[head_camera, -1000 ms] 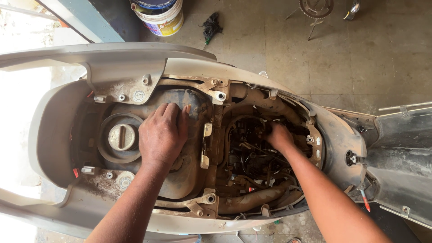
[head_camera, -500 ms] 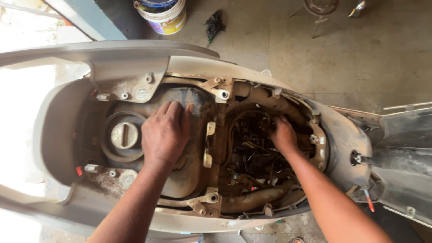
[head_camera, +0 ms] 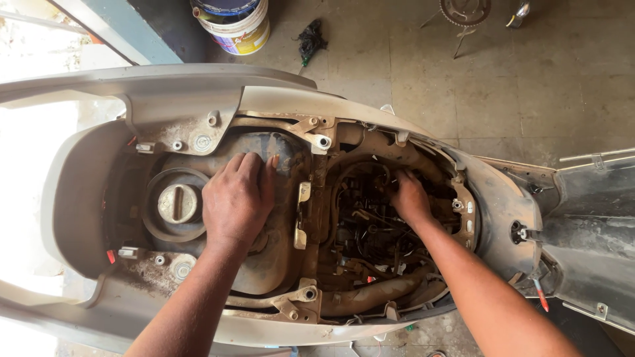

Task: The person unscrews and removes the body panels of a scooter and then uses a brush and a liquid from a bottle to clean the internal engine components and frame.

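Since a moment ago almost nothing has shifted: my left hand [head_camera: 237, 198] stays planted on the fuel tank [head_camera: 264, 264], and my right hand [head_camera: 410, 197] has stayed down in the engine bay [head_camera: 370, 231], with only my view drifting a little. My left hand lies palm down, fingers close together and flat against the dusty, rust-stained top of the tank, just beside the round filler cap [head_camera: 177, 203], which sits to its left without touching it. My right hand reaches among the dark wires and hoses; its fingertips are buried in the tangle, so I cannot tell whether they pinch anything or merely press. Between my two hands runs a pale metal bracket [head_camera: 301, 215], standing along the edge of the tank. The pale body panels of the scooter [head_camera: 198, 99] frame the whole opening, dirty and scuffed, with bolt holes showing at the corners. A thick tan hose [head_camera: 370, 299] curves along the near rim of the bay, below my right forearm. On the concrete floor beyond the scooter stand a paint bucket [head_camera: 237, 26] and, near it, a crumpled dark rag [head_camera: 311, 39]; a small round metal stand [head_camera: 465, 13] sits further along, well apart from my hands.
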